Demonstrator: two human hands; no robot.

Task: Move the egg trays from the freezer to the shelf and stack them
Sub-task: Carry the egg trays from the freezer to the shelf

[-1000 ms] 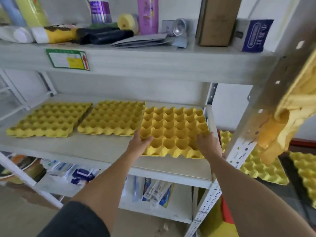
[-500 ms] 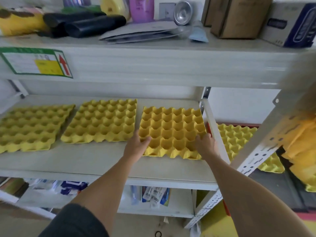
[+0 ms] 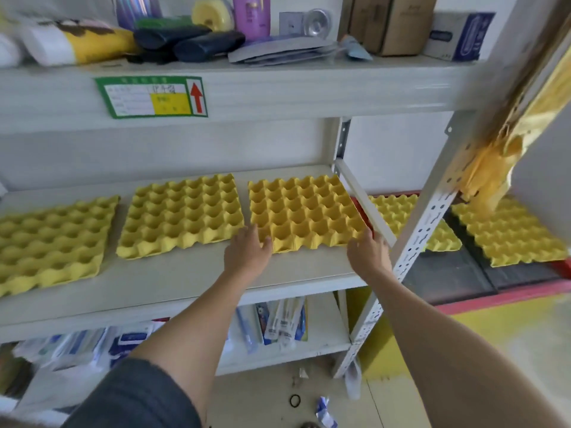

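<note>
Placing step: the orange-yellow egg tray (image 3: 304, 211) lies flat at centre frame on the shelf (image 3: 191, 276), left hand (image 3: 247, 253) and right hand (image 3: 367, 253) touching its near corners, each grip loose, holding nothing; next, likely stack it onto the neighbouring tray (image 3: 182, 216).

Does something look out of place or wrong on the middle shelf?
Yes. Three egg trays lie side by side on the shelf, not stacked. The left one sits askew.

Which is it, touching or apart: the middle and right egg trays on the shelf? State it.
Apart. The head view shows bare shelf between the middle tray and right tray.
</note>
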